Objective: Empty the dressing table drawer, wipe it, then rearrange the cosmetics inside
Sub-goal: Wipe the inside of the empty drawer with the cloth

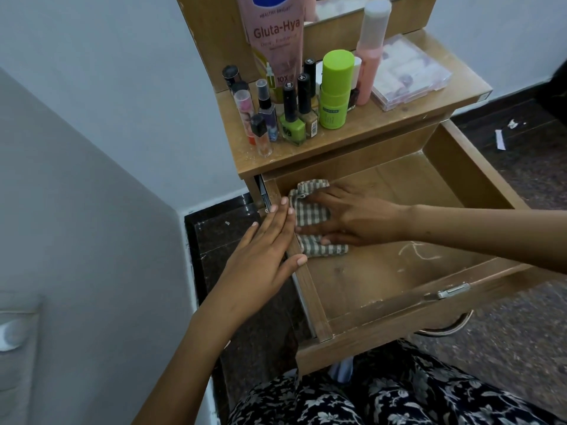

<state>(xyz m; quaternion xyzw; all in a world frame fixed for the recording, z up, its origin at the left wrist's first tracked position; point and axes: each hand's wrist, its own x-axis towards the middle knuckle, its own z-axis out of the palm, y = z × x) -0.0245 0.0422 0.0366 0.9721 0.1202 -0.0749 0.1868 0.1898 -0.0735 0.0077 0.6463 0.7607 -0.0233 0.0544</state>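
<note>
Inside drawer (pixel 399 271), striped cloth (pixel 310 216) under flat right hand (pixel 346 214), left hand (pixel 264 256) spread on rim

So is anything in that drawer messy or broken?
A bit. The drawer floor has white scratch marks near its front right, beyond the striped cloth, and the front rim's finish looks chipped by the metal latch.

Grey-and-white striped cloth (pixel 310 220), brown wooden drawer (pixel 383 271), lime-green stick (pixel 336 90), pink tube (pixel 273 41).
</note>
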